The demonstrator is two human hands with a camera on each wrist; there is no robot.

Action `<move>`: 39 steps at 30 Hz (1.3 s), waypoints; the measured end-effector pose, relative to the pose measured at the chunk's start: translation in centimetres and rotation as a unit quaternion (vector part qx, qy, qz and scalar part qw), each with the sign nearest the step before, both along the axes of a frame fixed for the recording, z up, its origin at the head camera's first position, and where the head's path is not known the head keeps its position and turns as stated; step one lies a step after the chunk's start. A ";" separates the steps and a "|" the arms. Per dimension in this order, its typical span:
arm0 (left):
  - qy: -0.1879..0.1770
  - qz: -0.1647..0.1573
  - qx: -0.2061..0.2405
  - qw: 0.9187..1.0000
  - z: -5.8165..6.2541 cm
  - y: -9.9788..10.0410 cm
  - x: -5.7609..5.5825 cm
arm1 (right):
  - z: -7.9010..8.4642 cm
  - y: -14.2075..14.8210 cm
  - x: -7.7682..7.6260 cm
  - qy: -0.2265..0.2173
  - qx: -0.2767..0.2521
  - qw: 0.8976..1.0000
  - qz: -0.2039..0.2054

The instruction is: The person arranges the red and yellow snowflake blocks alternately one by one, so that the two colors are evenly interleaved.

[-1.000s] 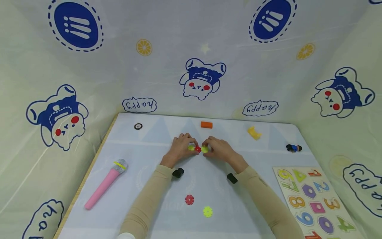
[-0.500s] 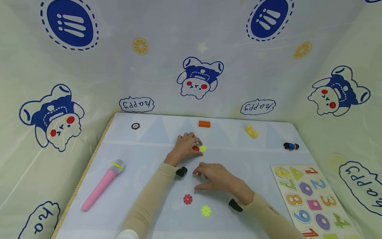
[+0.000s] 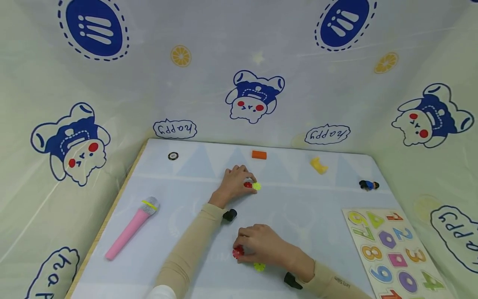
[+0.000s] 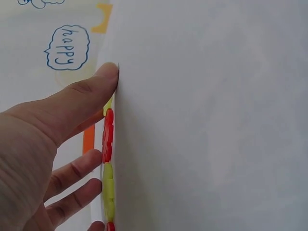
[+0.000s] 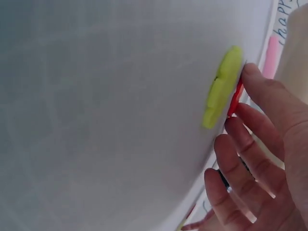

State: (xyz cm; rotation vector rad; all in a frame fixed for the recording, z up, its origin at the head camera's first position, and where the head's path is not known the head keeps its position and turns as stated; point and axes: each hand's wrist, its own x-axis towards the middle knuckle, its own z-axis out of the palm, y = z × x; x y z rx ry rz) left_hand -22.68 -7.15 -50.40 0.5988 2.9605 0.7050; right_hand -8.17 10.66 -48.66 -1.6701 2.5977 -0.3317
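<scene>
In the head view my left hand [image 3: 234,182] pinches a row of joined red and yellow-green notched plastic discs between thumb and fingers, low over the table. A red disc [image 4: 108,134] and a yellow-green disc [image 4: 109,192] of this row stand edge-on in the left wrist view. Nearer the front, my right hand [image 3: 263,244] has thumb and forefinger on a loose red notched disc [image 3: 237,251]. Right beside that hand lies a loose yellow-green disc [image 3: 259,267], partly covered by it. The right wrist view shows the red disc [image 5: 235,99] edge-on at the fingertips.
A pink toy microphone [image 3: 130,230] lies at the left. Along the back are a black-and-white round piece [image 3: 173,156], an orange block [image 3: 259,155] and a yellow piece [image 3: 318,165]. At the right lie a small figure [image 3: 369,185] and a number puzzle board [image 3: 396,253].
My right hand has let go of the joined discs and come toward the front, onto the loose red disc. My left hand stays by the row and keeps hold of it.
</scene>
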 end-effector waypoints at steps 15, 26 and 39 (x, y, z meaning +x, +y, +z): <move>0.009 0.003 0.003 1.000 -0.1 0.2 -0.1 | 0.3 -0.3 -0.2 0.012 0.022 1.000 -0.008; 0.017 -0.005 0.015 1.000 0.0 0.2 0.0 | 0.6 -1.0 -0.9 -0.018 0.085 0.996 -0.029; 0.000 0.002 0.018 1.000 0.5 0.3 0.2 | 3.2 1.4 -4.3 -0.027 0.051 0.989 -0.138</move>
